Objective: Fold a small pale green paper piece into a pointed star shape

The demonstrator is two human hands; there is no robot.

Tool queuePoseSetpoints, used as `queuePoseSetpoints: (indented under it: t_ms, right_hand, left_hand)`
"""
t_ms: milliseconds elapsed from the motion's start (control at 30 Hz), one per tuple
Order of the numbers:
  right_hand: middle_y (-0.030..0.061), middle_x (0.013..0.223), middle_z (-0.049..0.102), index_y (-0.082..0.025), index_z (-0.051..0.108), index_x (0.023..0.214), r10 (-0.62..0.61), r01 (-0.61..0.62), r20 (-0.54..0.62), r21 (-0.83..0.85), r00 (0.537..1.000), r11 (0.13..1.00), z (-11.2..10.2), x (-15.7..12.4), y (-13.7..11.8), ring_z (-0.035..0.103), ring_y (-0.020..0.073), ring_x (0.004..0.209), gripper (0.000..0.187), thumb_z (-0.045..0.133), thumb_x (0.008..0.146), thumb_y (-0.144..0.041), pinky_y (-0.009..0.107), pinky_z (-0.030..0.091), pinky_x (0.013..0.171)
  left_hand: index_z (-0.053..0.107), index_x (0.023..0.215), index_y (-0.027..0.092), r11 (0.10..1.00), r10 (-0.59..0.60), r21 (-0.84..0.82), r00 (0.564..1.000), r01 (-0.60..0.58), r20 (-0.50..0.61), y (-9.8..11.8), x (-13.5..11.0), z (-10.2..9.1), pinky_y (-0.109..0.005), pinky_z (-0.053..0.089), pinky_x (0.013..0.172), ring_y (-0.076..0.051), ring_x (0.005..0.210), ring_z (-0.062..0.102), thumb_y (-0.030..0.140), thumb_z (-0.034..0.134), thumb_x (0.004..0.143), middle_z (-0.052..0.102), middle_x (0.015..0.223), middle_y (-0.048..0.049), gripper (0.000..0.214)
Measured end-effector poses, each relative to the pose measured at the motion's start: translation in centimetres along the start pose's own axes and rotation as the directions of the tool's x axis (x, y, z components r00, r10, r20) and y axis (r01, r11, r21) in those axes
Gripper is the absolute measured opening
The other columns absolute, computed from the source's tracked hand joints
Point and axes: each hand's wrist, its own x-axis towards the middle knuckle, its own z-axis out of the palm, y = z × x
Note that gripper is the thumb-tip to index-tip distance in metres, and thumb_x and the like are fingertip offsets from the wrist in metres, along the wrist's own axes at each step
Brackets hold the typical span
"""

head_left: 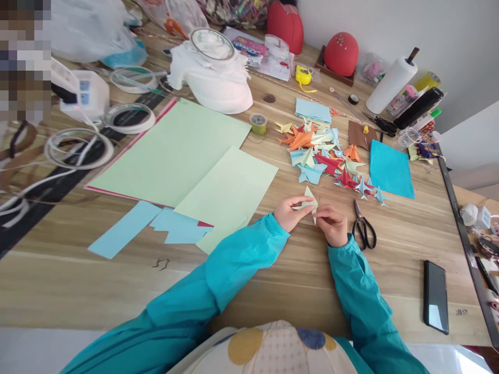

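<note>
Between my hands is a small folded piece of pale green paper (309, 195), its pointed tip standing up above my fingers. My left hand (291, 212) pinches it from the left, thumb and fingers pressed together. From the right, my right hand (331, 222) grips its lower edge with closed fingertips. Just beyond lies a pile of folded paper cranes (306, 139) in orange, red, blue and pale green. Black-handled scissors (364, 228) rest right of my right hand. Large pale green sheets (187, 145) lie to the left.
Cut blue paper strips (122, 231) lie at the front left. Beyond the pile are a blue paper stack (313, 110) and a turquoise square (391, 169). A spool of thread (258, 123) stands near the sheets. A phone (435, 296) lies at the right; coiled cables (80, 148) at the left.
</note>
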Motion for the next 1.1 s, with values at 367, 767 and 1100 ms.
queuePoseSetpoints:
  t_ms: [367,767,1100]
  right_hand:
    - [0.0014,0.069,0.061,-0.02,0.059,0.082,0.206,-0.191,-0.064,0.191,0.976,0.963,-0.34,0.0,0.33,0.055,0.0133,0.053,0.018,0.063,0.069,-0.031,0.027,0.046,0.046]
    - [-0.0005,0.066,0.061,-0.02,0.058,0.087,0.204,-0.19,-0.033,0.254,0.978,0.949,-0.32,0.18,0.51,0.054,0.0115,0.051,0.02,0.064,0.07,-0.029,0.025,0.046,0.045]
    - [-0.0003,0.066,0.063,-0.02,0.059,0.088,0.195,-0.183,-0.019,0.273,0.981,0.944,-0.38,0.25,0.73,0.056,0.0113,0.051,0.019,0.062,0.071,-0.029,0.024,0.045,0.045]
  left_hand:
    - [0.067,0.089,0.011,0.959,-0.131,-0.235,0.984,0.156,0.121,-0.63,0.6,-0.29,-0.03,0.049,0.071,-0.017,0.07,0.062,0.023,0.074,0.05,0.068,0.078,-0.0065,0.042]
    - [0.068,0.082,0.011,0.854,-0.213,-0.432,0.952,0.291,0.22,-0.23,0.24,0.11,-0.032,0.05,0.072,-0.016,0.068,0.063,0.019,0.076,0.048,0.069,0.072,-0.005,0.036]
    - [0.068,0.084,0.01,0.889,-0.19,-0.377,0.958,0.26,0.215,-0.3,0.27,0.1,-0.031,0.051,0.069,-0.016,0.068,0.063,0.021,0.076,0.049,0.069,0.072,-0.0059,0.038]
